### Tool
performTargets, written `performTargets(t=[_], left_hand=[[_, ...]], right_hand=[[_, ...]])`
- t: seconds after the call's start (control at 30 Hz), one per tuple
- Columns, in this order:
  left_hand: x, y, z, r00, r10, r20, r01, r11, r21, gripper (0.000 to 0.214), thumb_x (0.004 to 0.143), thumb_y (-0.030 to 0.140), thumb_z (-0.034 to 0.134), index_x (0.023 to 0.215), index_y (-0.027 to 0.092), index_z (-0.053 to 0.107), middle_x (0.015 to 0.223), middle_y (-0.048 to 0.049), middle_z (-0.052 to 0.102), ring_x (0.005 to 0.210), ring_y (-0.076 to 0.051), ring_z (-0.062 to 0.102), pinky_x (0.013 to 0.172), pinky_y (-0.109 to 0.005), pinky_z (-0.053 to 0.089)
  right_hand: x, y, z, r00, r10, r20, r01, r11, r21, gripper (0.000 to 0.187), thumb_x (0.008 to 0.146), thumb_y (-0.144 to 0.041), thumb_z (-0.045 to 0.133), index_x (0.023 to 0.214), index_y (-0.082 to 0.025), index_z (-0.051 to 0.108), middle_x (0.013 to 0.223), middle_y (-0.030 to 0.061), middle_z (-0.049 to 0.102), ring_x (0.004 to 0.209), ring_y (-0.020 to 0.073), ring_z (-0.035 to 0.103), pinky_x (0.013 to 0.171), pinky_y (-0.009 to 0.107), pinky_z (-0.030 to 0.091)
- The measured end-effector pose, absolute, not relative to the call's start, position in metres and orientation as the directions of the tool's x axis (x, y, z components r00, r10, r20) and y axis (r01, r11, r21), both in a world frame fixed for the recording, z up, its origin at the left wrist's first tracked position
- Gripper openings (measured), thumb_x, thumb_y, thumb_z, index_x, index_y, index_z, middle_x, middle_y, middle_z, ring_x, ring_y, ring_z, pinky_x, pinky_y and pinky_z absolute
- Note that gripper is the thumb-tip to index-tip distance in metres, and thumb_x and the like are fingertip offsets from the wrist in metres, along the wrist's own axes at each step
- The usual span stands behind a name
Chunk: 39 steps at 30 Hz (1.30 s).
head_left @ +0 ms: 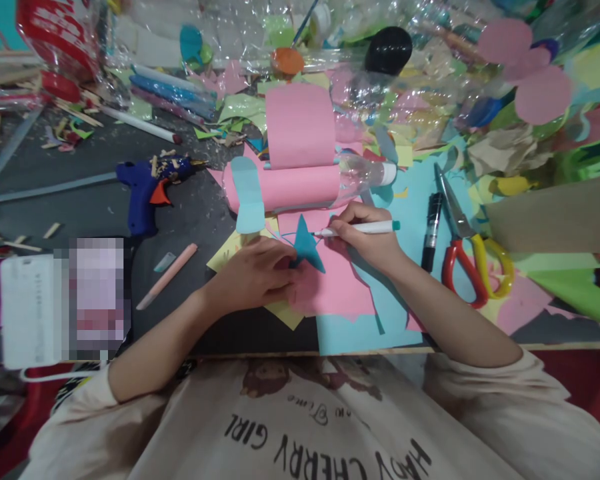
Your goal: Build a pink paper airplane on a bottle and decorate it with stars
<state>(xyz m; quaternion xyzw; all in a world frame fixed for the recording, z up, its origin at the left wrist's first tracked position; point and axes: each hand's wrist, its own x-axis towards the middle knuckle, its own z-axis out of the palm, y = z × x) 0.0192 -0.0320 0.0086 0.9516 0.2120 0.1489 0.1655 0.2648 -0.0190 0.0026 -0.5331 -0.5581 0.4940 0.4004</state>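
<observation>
**Mia:** What is the biggest thing under the hands?

**Tom:** A pink paper (340, 287). It lies on a blue paper (360, 330), at the near edge of the desk (80, 200).

**Mia:** And the hands?

**Tom:** The left hand (255, 273) lies on the pink paper with its fingers bent. Its fingertips press down on a blue star (307, 248). The right hand (367, 237) pinches a pen (365, 228). The pen tip touches the paper right at the star's upper right side.

**Mia:** So where is the star?

**Tom:** Flat on the pink paper, between the two hands.

**Mia:** How would you do this well?

**Tom:** I think you press the star hard so it cannot slide. Run the pen tip close along each edge, and go slow at the points. Lift the pressing fingers out of the way before the pen gets there (or the line gets a bump).

**Mia:** What else is on the desk?

**Tom:** It is dark and very messy. Behind the star lies a bottle (360, 177) wrapped in pink paper. A glue gun (147, 190) is off to the left and scissors (467, 250) are to the right. A black marker (433, 230) lies between the scissors and the right hand. Scraps (240, 107) and little sticks (10, 241) lie all over.

**Mia:** And the room?

**Tom:** I cannot see it. There is only the desk, with heaps of clear plastic (230, 33) at the back.
</observation>
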Motion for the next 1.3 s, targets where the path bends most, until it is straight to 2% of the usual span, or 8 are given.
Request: performTargets(t=[0.2,0.33,0.47,0.67,0.87,1.13,1.3], left_hand=[[0.0184,-0.0328,0.0087,0.862,0.461,0.209,0.366,-0.853,0.371,0.035,0.105,0.038,0.042,0.102,0.023,0.073,0.111,-0.0069,0.067,0.100,-0.020,0.062,0.087,-0.036,0.046],[0.0183,-0.0325,0.0082,0.866,0.469,0.172,0.381,-0.843,0.380,0.031,0.104,0.038,0.045,0.102,0.024,0.073,0.112,-0.0058,0.068,0.100,-0.020,0.062,0.089,-0.036,0.046],[0.0185,-0.0317,0.0074,0.864,0.456,0.213,0.357,-0.854,0.379,0.034,0.105,0.038,0.043,0.099,0.023,0.073,0.110,-0.0061,0.068,0.097,-0.020,0.062,0.087,-0.036,0.047],[0.0197,-0.0320,0.0067,0.863,0.459,0.211,0.354,-0.848,0.394,0.033,0.103,0.038,0.047,0.096,0.021,0.073,0.108,-0.0069,0.067,0.096,-0.020,0.061,0.089,-0.036,0.050],[0.0201,-0.0319,0.0074,0.853,0.451,0.263,0.343,-0.864,0.370,0.036,0.105,0.037,0.042,0.095,0.020,0.073,0.104,-0.0070,0.067,0.094,-0.019,0.061,0.087,-0.035,0.050],[0.0183,-0.0327,0.0078,0.863,0.469,0.187,0.378,-0.846,0.376,0.034,0.105,0.038,0.043,0.099,0.022,0.073,0.108,-0.0067,0.067,0.097,-0.020,0.061,0.086,-0.035,0.047],[0.0190,-0.0327,0.0091,0.864,0.465,0.192,0.372,-0.847,0.379,0.033,0.104,0.037,0.044,0.100,0.023,0.074,0.108,-0.0063,0.067,0.096,-0.019,0.061,0.086,-0.035,0.047]], right_hand=[[0.2612,-0.0186,0.0056,-0.090,0.993,-0.078,0.224,-0.056,-0.973,0.021,0.071,-0.026,0.062,0.054,-0.022,0.051,0.051,-0.0042,0.053,0.052,0.0106,0.046,0.050,0.025,0.037],[0.2609,-0.0180,0.0083,-0.125,0.986,-0.107,0.209,-0.079,-0.975,0.021,0.069,-0.024,0.061,0.052,-0.022,0.049,0.050,-0.0041,0.052,0.050,0.0104,0.046,0.049,0.024,0.035],[0.2617,-0.0178,0.0084,-0.142,0.985,-0.103,0.170,-0.079,-0.982,0.022,0.068,-0.024,0.061,0.050,-0.022,0.048,0.050,-0.0046,0.053,0.049,0.0100,0.046,0.049,0.025,0.037],[0.2646,-0.0182,0.0052,0.047,0.999,0.015,0.141,0.008,-0.990,0.026,0.072,-0.027,0.061,0.050,-0.023,0.049,0.046,-0.0057,0.050,0.043,0.0089,0.042,0.047,0.025,0.037],[0.2649,-0.0173,0.0043,-0.062,0.998,-0.005,0.222,0.008,-0.975,0.025,0.073,-0.026,0.065,0.051,-0.022,0.052,0.049,-0.0046,0.053,0.048,0.0100,0.045,0.050,0.026,0.037],[0.2625,-0.0175,0.0040,-0.072,0.997,-0.029,0.227,-0.012,-0.974,0.024,0.072,-0.027,0.063,0.052,-0.022,0.051,0.049,-0.0049,0.052,0.048,0.0100,0.042,0.049,0.025,0.035],[0.2610,-0.0171,0.0070,-0.070,0.995,-0.071,0.231,-0.054,-0.972,0.022,0.068,-0.026,0.061,0.050,-0.022,0.050,0.049,-0.0041,0.052,0.048,0.0103,0.041,0.048,0.025,0.035]])
